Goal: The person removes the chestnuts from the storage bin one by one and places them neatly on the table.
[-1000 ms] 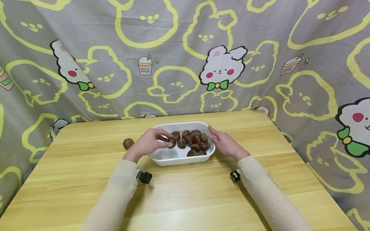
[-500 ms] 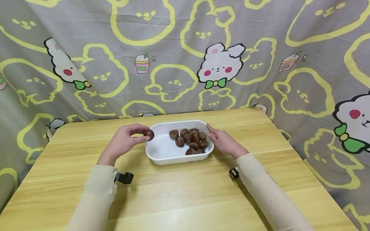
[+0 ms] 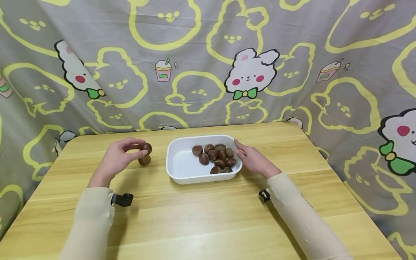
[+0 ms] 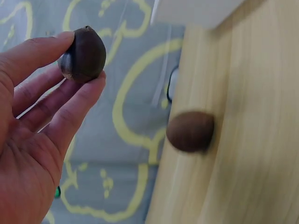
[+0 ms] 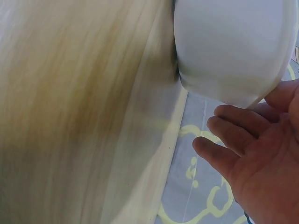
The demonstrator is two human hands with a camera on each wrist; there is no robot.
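My left hand (image 3: 114, 159) pinches a dark brown chestnut (image 3: 146, 148) between thumb and fingertips, left of the tray. In the left wrist view this held chestnut (image 4: 86, 56) hangs above the wood. A second chestnut (image 3: 144, 161) lies on the table just below it in the head view. The white oval-cornered tray (image 3: 182, 165) holds several chestnuts (image 3: 212, 156), mostly bunched in its right half. At the tray's right end my right hand (image 3: 255, 160) grips the rim, thumb on the edge. The right wrist view shows its other fingers (image 5: 212, 151) spread outside the tray wall.
A wood-grain table (image 3: 201, 220) carries everything. Behind it and along the right hangs a grey curtain (image 3: 195, 36) with yellow cartoon outlines. Black camera mounts (image 3: 122, 199) sit on both wrists.
My left hand lifted a chestnut from inside the tray, carried it left past the rim, and now holds it over the chestnut on the table. The right hand stayed at the tray's end.
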